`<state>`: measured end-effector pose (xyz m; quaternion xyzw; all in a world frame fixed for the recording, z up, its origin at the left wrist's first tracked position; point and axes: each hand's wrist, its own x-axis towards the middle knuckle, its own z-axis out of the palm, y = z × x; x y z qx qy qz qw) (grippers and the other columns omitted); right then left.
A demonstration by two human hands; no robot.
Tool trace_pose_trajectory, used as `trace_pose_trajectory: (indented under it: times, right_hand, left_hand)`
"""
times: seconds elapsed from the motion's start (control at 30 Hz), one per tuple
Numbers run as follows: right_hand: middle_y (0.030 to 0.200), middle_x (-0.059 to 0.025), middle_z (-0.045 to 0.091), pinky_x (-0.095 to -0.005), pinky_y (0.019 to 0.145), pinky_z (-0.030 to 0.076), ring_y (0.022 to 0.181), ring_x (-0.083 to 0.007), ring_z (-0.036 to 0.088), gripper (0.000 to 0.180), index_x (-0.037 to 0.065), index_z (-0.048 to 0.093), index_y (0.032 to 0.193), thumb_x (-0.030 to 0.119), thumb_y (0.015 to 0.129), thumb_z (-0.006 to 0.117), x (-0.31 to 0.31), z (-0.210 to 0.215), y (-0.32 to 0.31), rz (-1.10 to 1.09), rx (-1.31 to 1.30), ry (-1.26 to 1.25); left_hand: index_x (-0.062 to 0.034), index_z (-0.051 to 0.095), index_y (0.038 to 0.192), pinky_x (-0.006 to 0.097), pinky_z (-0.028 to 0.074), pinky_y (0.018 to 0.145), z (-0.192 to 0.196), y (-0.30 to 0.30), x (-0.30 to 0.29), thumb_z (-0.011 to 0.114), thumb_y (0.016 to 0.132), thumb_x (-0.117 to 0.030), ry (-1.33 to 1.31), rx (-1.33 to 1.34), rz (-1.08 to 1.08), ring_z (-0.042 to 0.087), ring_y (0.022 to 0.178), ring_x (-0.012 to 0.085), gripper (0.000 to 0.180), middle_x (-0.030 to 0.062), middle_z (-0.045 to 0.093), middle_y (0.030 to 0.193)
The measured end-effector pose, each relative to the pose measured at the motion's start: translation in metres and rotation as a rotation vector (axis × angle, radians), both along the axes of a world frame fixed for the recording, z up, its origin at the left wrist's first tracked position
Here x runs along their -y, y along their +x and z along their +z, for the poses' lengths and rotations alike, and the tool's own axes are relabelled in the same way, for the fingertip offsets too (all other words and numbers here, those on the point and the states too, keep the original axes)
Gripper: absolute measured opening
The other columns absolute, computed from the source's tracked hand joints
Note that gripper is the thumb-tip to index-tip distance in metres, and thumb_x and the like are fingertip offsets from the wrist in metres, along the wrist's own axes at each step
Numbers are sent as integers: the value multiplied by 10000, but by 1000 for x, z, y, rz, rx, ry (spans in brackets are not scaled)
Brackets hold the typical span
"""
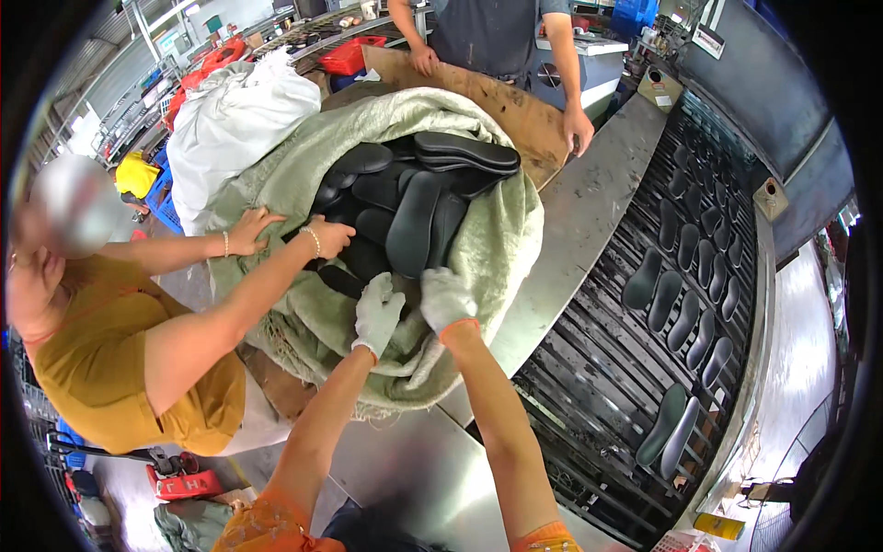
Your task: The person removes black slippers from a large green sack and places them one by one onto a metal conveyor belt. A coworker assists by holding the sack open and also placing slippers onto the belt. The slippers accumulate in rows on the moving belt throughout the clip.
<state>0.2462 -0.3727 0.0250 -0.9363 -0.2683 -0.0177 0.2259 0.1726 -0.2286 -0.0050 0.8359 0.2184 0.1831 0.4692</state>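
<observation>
Left hand (379, 315) and right hand (448, 299) curling at green sack (510, 235), grips hidden, can't tell
Black soles (411, 230) lying inside at 12 o'clock, rim spreading outward, probably for access; co-worker's hand (333, 236) reaching from 10, another person (487, 37) standing beyond

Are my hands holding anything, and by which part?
The right hand is at the near end of a black sole, possibly gripping it; whether the left hand holds anything cannot be told.
</observation>
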Motion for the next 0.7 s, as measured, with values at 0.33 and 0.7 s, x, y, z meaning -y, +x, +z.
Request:
trace_pose_trajectory:
  times: [0.33, 0.7]
  right_hand:
    - [1301, -260, 614, -474, 1031, 485, 1234, -406, 591, 793, 11, 442, 1442, 428, 831, 726, -15, 20, 50, -347, -405, 147]
    - [1358, -300, 575, -429, 1055, 481, 1265, -399, 589, 1034, 91, 184, 1607, 196, 731, 724, -17, -8, 72, -484, -606, 364]
  left_hand:
    - [20, 618, 1271, 396, 517, 933, -40, 92, -45, 760, 854, -256, -304, -9, -22, 682, 1067, 298, 520, 180, 719, 1158]
    - [59, 662, 1217, 347, 523, 900, -48, 112, -42, 790, 837, -163, -634, 6, 18, 682, 975, 214, 458, 105, 730, 1096]
